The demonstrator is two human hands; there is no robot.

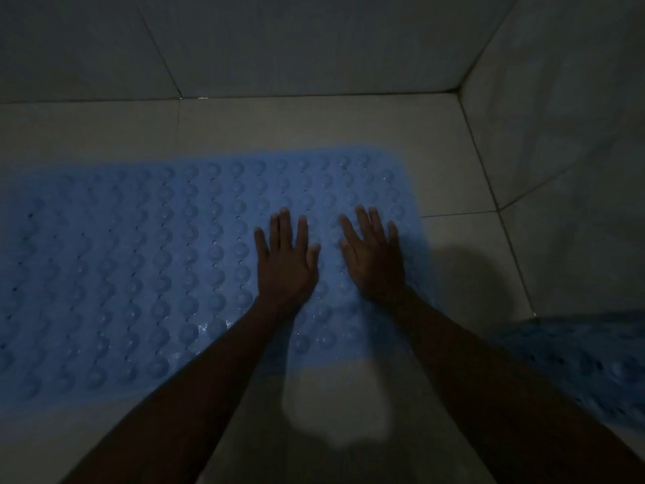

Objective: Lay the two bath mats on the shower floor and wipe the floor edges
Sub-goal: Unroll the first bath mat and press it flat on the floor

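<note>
A blue bath mat (139, 267) with rows of round bumps lies flat on the pale tiled shower floor (296, 124), running from the left edge of view to the middle right. My left hand (284, 260) presses flat on its right part, fingers straight and spread. My right hand (373, 253) presses flat beside it, close to the mat's right end. A second blue mat (593, 365) shows at the lower right edge, partly cut off by the frame and by my right forearm.
Tiled walls (314, 47) close the space at the back and right, meeting in a corner (459, 90). Bare floor strips run between the mat and both walls. The light is dim, and shadows fall on the floor near my arms.
</note>
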